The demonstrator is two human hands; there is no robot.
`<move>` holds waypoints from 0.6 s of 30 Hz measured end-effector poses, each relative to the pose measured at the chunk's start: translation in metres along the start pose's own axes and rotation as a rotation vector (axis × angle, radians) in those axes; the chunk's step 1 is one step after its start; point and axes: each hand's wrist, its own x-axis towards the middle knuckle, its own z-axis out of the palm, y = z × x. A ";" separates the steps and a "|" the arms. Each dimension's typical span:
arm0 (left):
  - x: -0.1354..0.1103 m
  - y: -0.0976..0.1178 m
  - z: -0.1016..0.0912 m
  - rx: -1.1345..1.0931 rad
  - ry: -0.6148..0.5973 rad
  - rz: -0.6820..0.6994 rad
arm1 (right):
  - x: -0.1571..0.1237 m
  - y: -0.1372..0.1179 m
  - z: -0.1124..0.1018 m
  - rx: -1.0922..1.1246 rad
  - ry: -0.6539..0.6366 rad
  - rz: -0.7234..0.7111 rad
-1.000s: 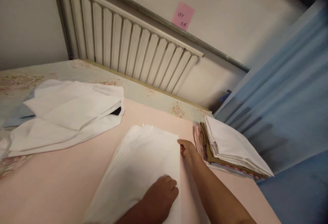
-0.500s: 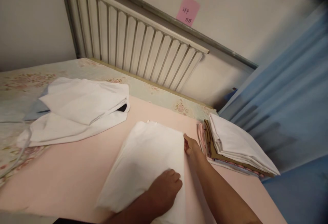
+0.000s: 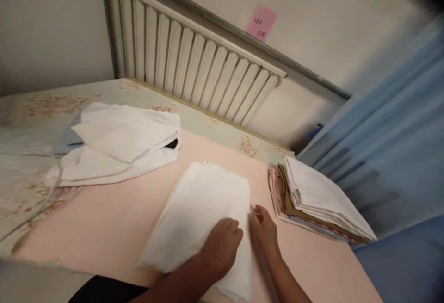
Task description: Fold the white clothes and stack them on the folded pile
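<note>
A folded white cloth (image 3: 204, 206) lies on the pink sheet (image 3: 114, 219) in front of me. My left hand (image 3: 222, 245) rests flat on the cloth's near right part, fingers curled loosely down onto it. My right hand (image 3: 265, 229) sits at the cloth's right edge, fingertips touching the edge on the pink sheet, holding nothing that I can see.
A stack of folded cloths (image 3: 319, 201), white on top with brown and pink below, lies to the right. A loose pile of white fabric (image 3: 121, 143) lies at the left. A white radiator (image 3: 187, 58) stands behind; a blue curtain (image 3: 391, 136) hangs at right.
My right hand has slid back along the cloth's right edge toward me. The left hand stays on the cloth. The view has shifted left.
</note>
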 end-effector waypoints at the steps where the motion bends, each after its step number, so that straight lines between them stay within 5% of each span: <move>1: 0.001 -0.001 -0.001 0.022 0.005 -0.038 | -0.011 0.002 0.002 -0.131 0.024 -0.142; 6: 0.003 -0.014 -0.012 0.122 -0.051 -0.183 | -0.054 0.014 0.027 -0.415 -0.098 -0.529; 18: -0.001 -0.035 -0.012 0.150 -0.091 -0.256 | -0.056 0.017 0.033 -0.598 -0.159 -0.587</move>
